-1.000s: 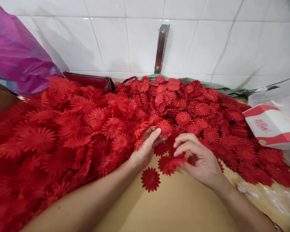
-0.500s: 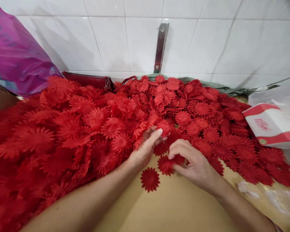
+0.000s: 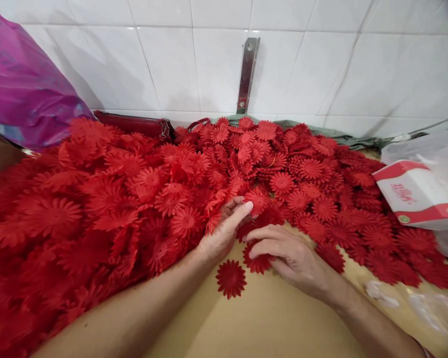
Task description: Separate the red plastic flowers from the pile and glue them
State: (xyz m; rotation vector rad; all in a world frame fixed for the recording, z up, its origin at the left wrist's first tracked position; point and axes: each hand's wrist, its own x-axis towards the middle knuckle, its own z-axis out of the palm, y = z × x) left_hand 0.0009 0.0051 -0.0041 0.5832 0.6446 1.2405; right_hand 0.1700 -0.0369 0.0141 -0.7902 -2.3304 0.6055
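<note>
Left hand [image 3: 226, 229] palm-up at pile's near edge, thumb and fingers pinching small stack of red flower cutouts [image 3: 257, 200]. Right hand [image 3: 283, 253] flat, fingertips pressing single red flower cutout [image 3: 257, 262] onto tan tabletop [image 3: 269, 318].

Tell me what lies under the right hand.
Under the right hand a red flower piece pokes out on the tan tabletop, its petals showing past the fingertips. Whether more pieces lie beneath the palm is hidden. A lone flower lies apart, beside it.

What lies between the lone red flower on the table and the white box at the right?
In the head view, the right hand and scattered red flowers lie between the lone flower and the box.
</note>
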